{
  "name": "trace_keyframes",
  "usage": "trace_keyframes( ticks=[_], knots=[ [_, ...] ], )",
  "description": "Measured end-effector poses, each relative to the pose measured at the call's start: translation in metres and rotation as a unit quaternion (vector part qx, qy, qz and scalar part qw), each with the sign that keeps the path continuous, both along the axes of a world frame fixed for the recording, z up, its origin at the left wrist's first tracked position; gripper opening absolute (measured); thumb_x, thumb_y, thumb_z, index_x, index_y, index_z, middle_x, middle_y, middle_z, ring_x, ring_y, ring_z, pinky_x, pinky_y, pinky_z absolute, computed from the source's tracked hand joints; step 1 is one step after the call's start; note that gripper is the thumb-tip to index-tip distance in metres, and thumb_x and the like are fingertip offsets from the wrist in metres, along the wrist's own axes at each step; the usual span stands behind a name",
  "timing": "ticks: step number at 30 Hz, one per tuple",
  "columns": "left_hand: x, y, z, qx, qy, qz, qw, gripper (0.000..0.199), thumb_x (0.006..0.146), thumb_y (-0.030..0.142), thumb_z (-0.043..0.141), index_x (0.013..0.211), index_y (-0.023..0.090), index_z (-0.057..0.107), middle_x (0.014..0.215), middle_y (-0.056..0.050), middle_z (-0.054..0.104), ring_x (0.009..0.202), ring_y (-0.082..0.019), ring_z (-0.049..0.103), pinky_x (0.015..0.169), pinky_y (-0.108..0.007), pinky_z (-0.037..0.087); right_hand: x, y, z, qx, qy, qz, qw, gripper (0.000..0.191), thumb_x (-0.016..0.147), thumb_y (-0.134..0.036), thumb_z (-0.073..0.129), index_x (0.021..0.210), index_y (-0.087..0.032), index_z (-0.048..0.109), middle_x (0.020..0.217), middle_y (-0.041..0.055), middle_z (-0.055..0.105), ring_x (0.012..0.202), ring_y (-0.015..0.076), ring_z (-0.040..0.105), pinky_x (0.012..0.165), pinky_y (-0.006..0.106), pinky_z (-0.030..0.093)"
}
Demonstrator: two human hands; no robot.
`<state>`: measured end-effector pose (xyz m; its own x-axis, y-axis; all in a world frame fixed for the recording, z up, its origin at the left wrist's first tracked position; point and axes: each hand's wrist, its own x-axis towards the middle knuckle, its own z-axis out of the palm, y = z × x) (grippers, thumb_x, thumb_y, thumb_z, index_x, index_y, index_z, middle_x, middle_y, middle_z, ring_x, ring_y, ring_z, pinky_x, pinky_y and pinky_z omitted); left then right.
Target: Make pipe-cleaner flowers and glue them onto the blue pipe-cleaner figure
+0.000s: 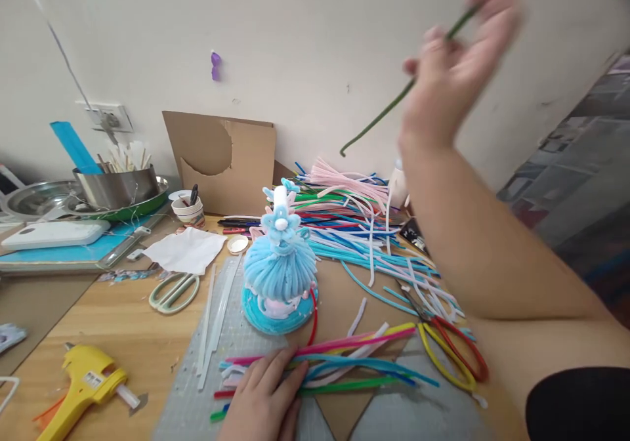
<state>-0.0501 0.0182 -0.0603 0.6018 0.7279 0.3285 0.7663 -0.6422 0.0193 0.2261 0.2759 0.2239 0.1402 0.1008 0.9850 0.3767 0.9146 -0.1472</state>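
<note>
Two bare hands [266, 395] in view. Gripping a dark green pipe cleaner [378, 118] in the raised right hand [445, 93], in front of the wall, exact finger placement fairly hard to judge through the blur. Resting the left hand, fingers bent, on a bunch of coloured pipe cleaners [364, 362] over the cutting mat [184, 375]; cannot tell whether closed around any. Just beyond, upright, a fluffy blue ornament [280, 264]. Near the bunch's right end, red-and-yellow-handled scissors [483, 365].

Soft indoor light; raised right hand [455, 67] motion-blurred; edges stretched.
</note>
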Motion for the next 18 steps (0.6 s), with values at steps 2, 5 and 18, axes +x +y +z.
trace_keyframes(
  ticks=[2,5,18],
  knots=[
    [0.005,-0.004,0.01,-0.043,-0.025,0.016,0.999,0.047,0.083,0.016,0.052,0.128,0.028,0.055,0.13,-0.007,0.06,0.109,-0.025,0.062,0.086,-0.039,0.058,0.017,-0.065,0.001,0.053,0.091,-0.074,0.992,0.022,0.087,-0.022,0.05,0.105,-0.027,0.062,0.094,-0.0022,0.058,0.091,0.0165,0.061,0.056,0.026,0.05],
    [0.008,-0.01,0.019,-0.075,-0.089,0.039,0.993,0.043,0.088,0.018,0.05,0.129,0.029,0.052,0.133,-0.007,0.056,0.116,-0.026,0.056,0.093,-0.045,0.052,0.027,-0.156,-0.041,0.011,0.061,-0.162,0.985,0.032,0.095,-0.038,0.038,0.092,-0.029,0.069,0.083,-0.0073,0.064,0.077,0.013,0.065,0.052,0.029,0.047],
    [0.008,-0.017,0.033,0.024,-0.255,0.099,0.961,0.018,0.088,0.021,0.056,0.105,0.023,0.062,0.105,-0.006,0.065,0.1,-0.022,0.057,0.085,-0.038,0.04,-0.066,-0.248,-0.243,-0.263,-0.492,0.044,0.829,0.029,0.094,-0.014,0.038,0.109,-0.019,0.062,0.108,0.0054,0.07,0.089,0.0188,0.061,0.078,0.033,0.052]
  ],
)
